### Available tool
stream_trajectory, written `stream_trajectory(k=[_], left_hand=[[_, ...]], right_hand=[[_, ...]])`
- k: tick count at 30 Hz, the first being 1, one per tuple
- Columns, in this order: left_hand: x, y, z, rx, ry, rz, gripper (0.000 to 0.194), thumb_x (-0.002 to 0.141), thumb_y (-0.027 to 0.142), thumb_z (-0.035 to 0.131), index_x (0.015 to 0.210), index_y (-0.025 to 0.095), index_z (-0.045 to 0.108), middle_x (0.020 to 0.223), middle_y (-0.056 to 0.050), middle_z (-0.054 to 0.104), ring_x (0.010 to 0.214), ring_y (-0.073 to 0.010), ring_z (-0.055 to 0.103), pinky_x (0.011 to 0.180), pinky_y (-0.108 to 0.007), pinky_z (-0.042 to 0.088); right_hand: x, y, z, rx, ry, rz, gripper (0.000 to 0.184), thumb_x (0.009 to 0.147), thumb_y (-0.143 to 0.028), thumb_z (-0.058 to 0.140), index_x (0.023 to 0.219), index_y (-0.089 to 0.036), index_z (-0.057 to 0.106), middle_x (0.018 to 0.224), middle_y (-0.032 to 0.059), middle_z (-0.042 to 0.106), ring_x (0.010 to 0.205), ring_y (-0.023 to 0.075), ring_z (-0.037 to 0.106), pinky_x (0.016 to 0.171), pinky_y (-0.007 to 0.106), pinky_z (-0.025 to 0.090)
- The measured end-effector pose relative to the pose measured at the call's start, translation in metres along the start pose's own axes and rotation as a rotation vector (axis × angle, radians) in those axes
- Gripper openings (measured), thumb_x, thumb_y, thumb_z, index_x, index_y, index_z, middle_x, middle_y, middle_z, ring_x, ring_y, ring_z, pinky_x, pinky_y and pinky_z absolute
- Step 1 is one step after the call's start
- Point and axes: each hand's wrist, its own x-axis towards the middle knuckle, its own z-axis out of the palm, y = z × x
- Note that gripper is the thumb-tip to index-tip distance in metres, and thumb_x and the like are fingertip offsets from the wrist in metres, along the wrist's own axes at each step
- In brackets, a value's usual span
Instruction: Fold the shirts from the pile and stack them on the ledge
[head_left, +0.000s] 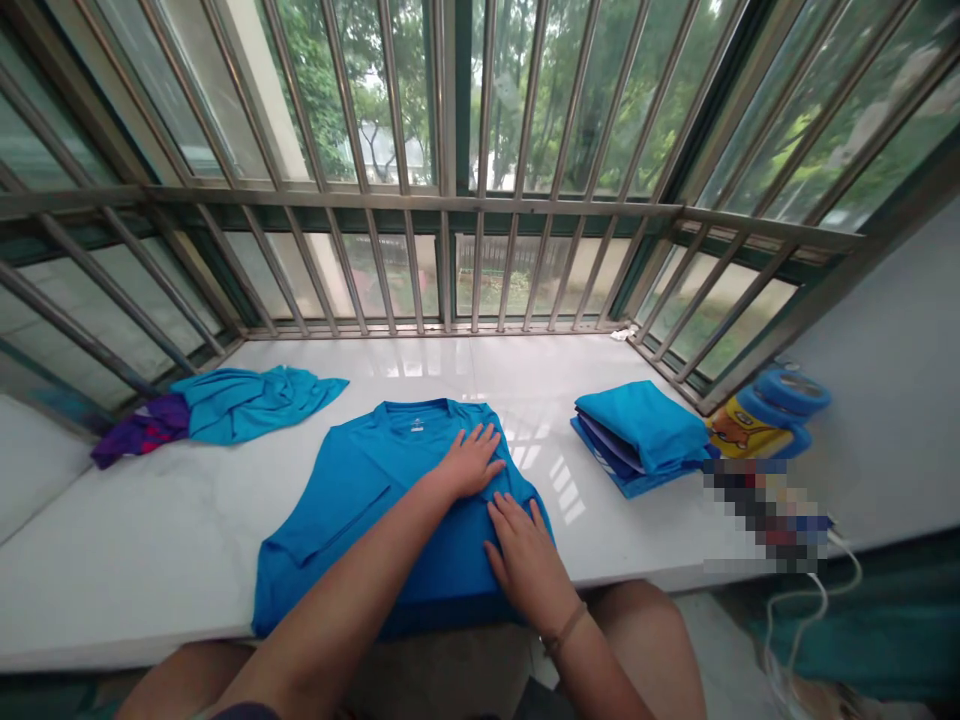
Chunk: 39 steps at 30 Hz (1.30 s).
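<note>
Blue long-sleeved shirt (337,530), likely soft and light, best taken at its edges, lying on white window ledge (135,530); left hand (471,462) and right hand (526,560) pressing flat, just apart.

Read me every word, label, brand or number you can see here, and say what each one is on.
White neck label inside the bright blue cotton T-shirt: too small to read.
Yellow cartoon-printed container with blue lids: no legible text.
Pixelated patch beside the container: too blurred to read.
</note>
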Motion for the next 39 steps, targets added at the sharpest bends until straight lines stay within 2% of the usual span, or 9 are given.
stream_trajectory(k=[2, 4, 8, 12, 15, 19, 22, 30, 39], left_hand=[[-0.004, -0.007, -0.002, -0.034, -0.02, -0.024, 0.061, 0.108, 0.051, 0.047, 0.162, 0.024, 0.05, 0.177, -0.015, 0.035, 0.166, -0.038, 0.027, 0.132, -0.069, 0.026], [-0.01, -0.024, -0.016, -0.068, 0.088, -0.05, 0.06, 0.111, 0.047, 0.036, 0.163, 0.022, 0.049, 0.176, -0.014, 0.037, 0.165, -0.0331, 0.031, 0.132, -0.06, 0.032], [-0.038, -0.085, -0.064, 0.067, 0.278, -0.209, 0.052, 0.11, 0.034, 0.033, 0.149, 0.018, 0.065, 0.153, -0.014, 0.066, 0.145, -0.0249, 0.06, 0.127, -0.04, 0.043], [-0.065, -0.152, -0.108, 0.209, 0.225, -0.399, 0.045, 0.106, 0.029, 0.041, 0.137, 0.02, 0.073, 0.142, -0.014, 0.072, 0.134, -0.0288, 0.066, 0.121, -0.043, 0.047], [-0.073, -0.182, -0.12, 0.233, 0.149, -0.392, 0.038, 0.103, 0.035, 0.054, 0.13, 0.026, 0.078, 0.146, -0.01, 0.07, 0.137, -0.0286, 0.065, 0.122, -0.04, 0.046], [-0.07, -0.196, -0.117, 0.248, 0.122, -0.394, 0.04, 0.102, 0.04, 0.057, 0.137, 0.032, 0.076, 0.155, -0.008, 0.064, 0.142, -0.0309, 0.061, 0.122, -0.043, 0.046], [-0.066, -0.203, -0.115, 0.253, 0.134, -0.402, 0.042, 0.104, 0.038, 0.052, 0.139, 0.032, 0.075, 0.153, -0.009, 0.065, 0.14, -0.031, 0.062, 0.12, -0.044, 0.047], [-0.055, -0.224, -0.132, 0.207, 0.171, -0.424, 0.03, 0.092, 0.026, 0.062, 0.109, 0.024, 0.085, 0.122, -0.009, 0.08, 0.118, -0.0282, 0.072, 0.105, -0.034, 0.054], [-0.055, -0.225, -0.135, 0.158, 0.212, -0.42, 0.028, 0.093, 0.032, 0.059, 0.099, 0.021, 0.085, 0.115, -0.01, 0.08, 0.11, -0.028, 0.074, 0.097, -0.033, 0.055]], right_hand=[[-0.004, -0.003, 0.002, -0.002, -0.009, 0.006, 0.055, 0.1, -0.025, 0.064, 0.155, -0.023, 0.059, 0.161, 0.016, 0.057, 0.15, 0.0373, 0.053, 0.125, 0.07, 0.037], [-0.005, -0.002, -0.002, 0.015, 0.006, 0.001, 0.05, 0.102, -0.028, 0.063, 0.152, -0.023, 0.061, 0.16, 0.0161, 0.058, 0.15, 0.0381, 0.053, 0.124, 0.071, 0.037], [0.009, 0.009, -0.025, 0.13, 0.058, 0.002, 0.036, 0.107, -0.035, 0.059, 0.14, -0.024, 0.069, 0.147, 0.0136, 0.069, 0.139, 0.0327, 0.063, 0.123, 0.062, 0.044], [0.066, 0.029, -0.048, 0.222, 0.044, -0.01, 0.032, 0.109, -0.04, 0.055, 0.128, -0.023, 0.074, 0.129, 0.0109, 0.077, 0.124, 0.0262, 0.07, 0.113, 0.044, 0.054], [0.126, 0.041, -0.049, 0.121, -0.017, -0.014, 0.037, 0.109, -0.038, 0.053, 0.133, -0.019, 0.073, 0.133, 0.0128, 0.075, 0.128, 0.0281, 0.067, 0.116, 0.044, 0.05], [0.188, 0.047, -0.031, -0.085, -0.268, 0.025, 0.053, 0.108, -0.037, 0.054, 0.157, -0.017, 0.057, 0.166, 0.0131, 0.052, 0.153, 0.0283, 0.047, 0.129, 0.042, 0.035], [0.21, 0.052, -0.015, -0.176, -0.35, 0.149, 0.055, 0.109, -0.037, 0.052, 0.161, -0.021, 0.052, 0.172, 0.0122, 0.043, 0.156, 0.0307, 0.043, 0.127, 0.048, 0.036], [0.233, 0.065, -0.006, -0.239, -0.239, 0.376, 0.038, 0.109, -0.038, 0.05, 0.132, -0.016, 0.07, 0.14, 0.0212, 0.065, 0.131, 0.032, 0.06, 0.104, 0.042, 0.05], [0.243, 0.102, -0.02, -0.179, -0.17, 0.524, 0.041, 0.112, -0.024, 0.037, 0.125, -0.011, 0.074, 0.122, 0.0197, 0.075, 0.113, 0.0246, 0.072, 0.093, 0.031, 0.048]])
